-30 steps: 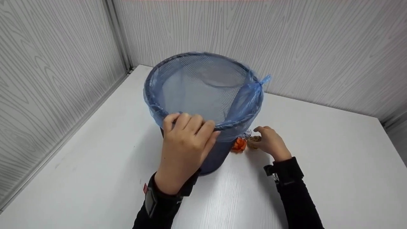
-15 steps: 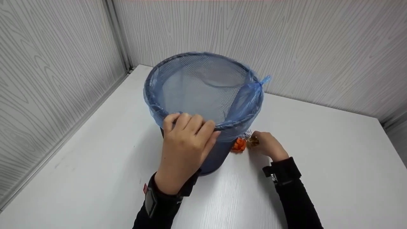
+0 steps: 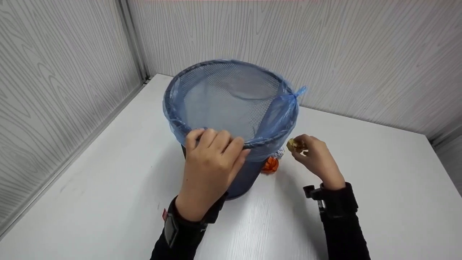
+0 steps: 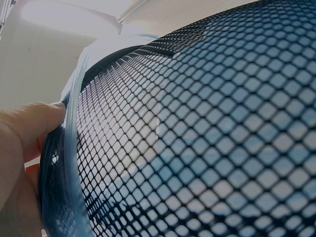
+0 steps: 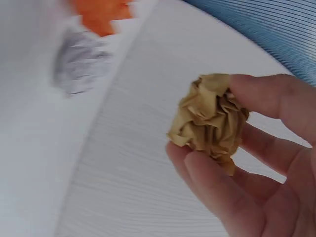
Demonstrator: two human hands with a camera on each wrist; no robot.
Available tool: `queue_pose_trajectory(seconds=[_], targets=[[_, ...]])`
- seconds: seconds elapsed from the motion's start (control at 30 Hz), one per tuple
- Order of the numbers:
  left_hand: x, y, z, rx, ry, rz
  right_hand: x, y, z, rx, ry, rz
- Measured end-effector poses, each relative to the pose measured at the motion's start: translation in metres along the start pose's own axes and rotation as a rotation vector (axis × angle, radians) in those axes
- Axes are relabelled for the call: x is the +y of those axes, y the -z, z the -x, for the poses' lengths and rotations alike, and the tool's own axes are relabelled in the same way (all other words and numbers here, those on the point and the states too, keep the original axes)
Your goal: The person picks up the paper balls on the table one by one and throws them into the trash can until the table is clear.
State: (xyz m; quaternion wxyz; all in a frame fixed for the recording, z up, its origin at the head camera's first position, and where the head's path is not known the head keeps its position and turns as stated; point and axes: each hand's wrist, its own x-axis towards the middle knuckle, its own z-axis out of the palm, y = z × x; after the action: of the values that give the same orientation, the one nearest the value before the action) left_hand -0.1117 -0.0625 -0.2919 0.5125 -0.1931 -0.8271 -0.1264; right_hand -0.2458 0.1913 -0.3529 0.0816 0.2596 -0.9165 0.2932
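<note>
My left hand (image 3: 214, 162) grips the near rim of a dark mesh wastebasket (image 3: 243, 180), which is lined with a thin blue plastic bag (image 3: 278, 112). The left wrist view shows the thumb on the rim beside the black mesh (image 4: 197, 138). Off the table to the right of the basket, my right hand (image 3: 317, 157) pinches a crumpled ball of brown paper (image 5: 210, 116) between thumb and fingers. Beside the basket's right side lie an orange crumpled paper ball (image 3: 270, 165) and a white one (image 3: 279, 153), the white one partly hidden by the bag.
A white table (image 3: 375, 187) bears the basket. Pale wood-grain panels (image 3: 325, 47) stand behind it and along the left. The bag's tied knot (image 3: 300, 91) sticks out at the right of the rim.
My right hand has closed on the brown paper ball beside the other two and raised it up and to the right. The left hand and the basket have stayed put.
</note>
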Motion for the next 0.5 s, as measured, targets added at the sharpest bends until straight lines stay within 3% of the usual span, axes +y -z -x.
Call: queue_pose_trajectory(seconds=[0.23, 0.37, 0.5], targets=[[0.002, -0.002, 0.0, -0.012, 0.006, 0.001, -0.045, 0.02, 0.019, 0.312, 0.128, -0.064], [0.003, -0.003, -0.002, -0.016, 0.006, 0.008, -0.065, 0.028, 0.03, 0.438, 0.215, -0.072], [0.005, -0.005, -0.003, -0.016, -0.002, 0.014, -0.084, 0.036, 0.042, 0.531, 0.27, -0.145]])
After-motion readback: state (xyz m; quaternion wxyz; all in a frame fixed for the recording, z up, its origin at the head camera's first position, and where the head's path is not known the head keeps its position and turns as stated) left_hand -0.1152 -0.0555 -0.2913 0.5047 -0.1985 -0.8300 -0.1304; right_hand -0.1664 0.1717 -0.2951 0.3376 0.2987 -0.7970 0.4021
